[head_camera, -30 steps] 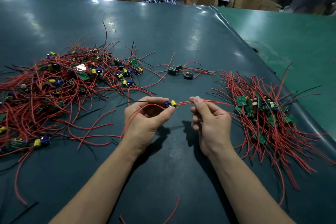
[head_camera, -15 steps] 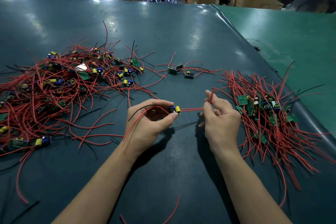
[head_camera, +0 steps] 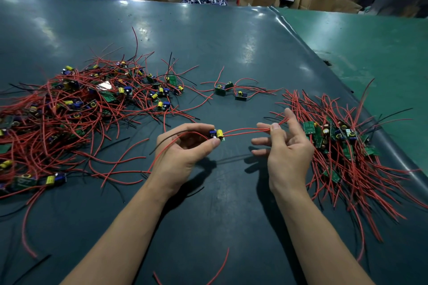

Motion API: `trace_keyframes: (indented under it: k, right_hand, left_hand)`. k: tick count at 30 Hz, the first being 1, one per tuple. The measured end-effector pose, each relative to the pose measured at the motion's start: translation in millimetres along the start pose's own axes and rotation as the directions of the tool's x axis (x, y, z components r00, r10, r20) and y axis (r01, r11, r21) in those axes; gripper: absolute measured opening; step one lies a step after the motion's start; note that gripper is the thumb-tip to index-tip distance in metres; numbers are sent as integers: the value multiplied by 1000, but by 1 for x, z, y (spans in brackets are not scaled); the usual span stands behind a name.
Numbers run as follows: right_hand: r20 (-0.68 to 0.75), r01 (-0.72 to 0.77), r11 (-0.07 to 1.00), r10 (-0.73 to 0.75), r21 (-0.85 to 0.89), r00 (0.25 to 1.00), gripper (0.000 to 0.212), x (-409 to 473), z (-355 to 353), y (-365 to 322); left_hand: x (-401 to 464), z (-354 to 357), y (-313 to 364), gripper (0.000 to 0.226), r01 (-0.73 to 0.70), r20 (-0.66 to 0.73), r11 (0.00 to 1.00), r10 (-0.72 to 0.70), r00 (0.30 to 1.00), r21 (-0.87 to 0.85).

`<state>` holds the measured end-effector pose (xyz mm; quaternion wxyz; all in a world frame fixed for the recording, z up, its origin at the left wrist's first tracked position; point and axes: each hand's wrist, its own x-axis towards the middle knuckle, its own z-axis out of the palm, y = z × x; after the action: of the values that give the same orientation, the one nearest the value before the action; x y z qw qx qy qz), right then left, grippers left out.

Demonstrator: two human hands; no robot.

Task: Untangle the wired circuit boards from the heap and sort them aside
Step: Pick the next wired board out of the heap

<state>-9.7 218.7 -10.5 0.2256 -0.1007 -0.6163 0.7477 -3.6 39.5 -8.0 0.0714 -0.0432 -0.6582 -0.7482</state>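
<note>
since a second ago the right hand (head_camera: pixel 286 148) has slid rightward along the red leads (head_camera: pixel 245 131), away from the board, and its lower fingers (head_camera: pixel 260 141) have spread out; the left hand (head_camera: pixel 185 150) has stayed where it was.

on the left of the dark table (head_camera: pixel 208 41) lies one big tangled heap (head_camera: pixel 69 111) of red-wired circuit boards, too knotted to count. a single wired board (head_camera: pixel 52 179) with a yellow capacitor sits at the heap's near edge. the left hand pinches one small circuit board (head_camera: pixel 217 134), with a yellow capacitor and a blue part, between thumb and forefinger, held just above the table between the two hands; a black wire (head_camera: pixel 171 137) loops back over that hand. two red leads run right from the board to the right hand, which pinches them between thumb and forefinger, the other three fingers spread loosely. beyond the hands, three loose boards (head_camera: pixel 228 91) lie together mid-table. at the right edge is one sorted pile (head_camera: pixel 342 146) of green boards with red wires fanned out. one loose red wire (head_camera: pixel 217 271) lies near the bottom.
</note>
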Motion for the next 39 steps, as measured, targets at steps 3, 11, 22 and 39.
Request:
trace_keyframes:
  k: [3,11,22,39]
  right_hand:
    - [-7,-81,987,83,139,997,47,0,0,-4]
    - [172,-384,908,357,166,918,14,-3,5,-10]
    - [-9,-270,935,280,227,960,18,2,-1,-10]
    - [100,-366,894,352,260,930,16,10,-4,-14]
  left_hand:
    - [-1,0,-1,24,17,20,999,-17,1000,-29]
    - [-1,3,0,25,35,51,998,-32,998,-50]
    - [-2,6,-1,23,4,-11,999,-4,1000,-38]
    - [-2,4,-1,24,16,43,998,-14,999,-59]
